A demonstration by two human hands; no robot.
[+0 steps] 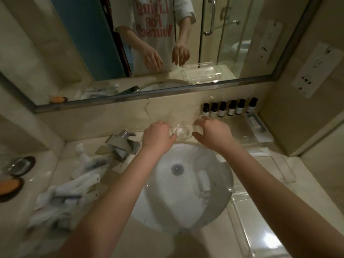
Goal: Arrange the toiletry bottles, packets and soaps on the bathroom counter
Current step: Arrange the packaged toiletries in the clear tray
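Head camera view, looking down at a bathroom table [210,243] with a white sink [163,192] in the middle. Far left of the left hand, an orange soap [9,185] sits in a dark dish. Nearer, white packets [74,183] lie in a loose heap beside the tap [122,140], not yet sorted. The left hand [158,135] and right hand [212,131] reach past the sink, fingers curled on either side of a clear glass dish [179,132]. Blur hides whether either hand grips it. Below the right hand, one white packet [203,180] lies in the sink. Beyond the right hand, six dark bottles [231,108] already stand in a neat row against the wall. Right of it, a clear tray [242,133] holds a long packet. Judging by this, bottles look finished; packets and soaps remain.
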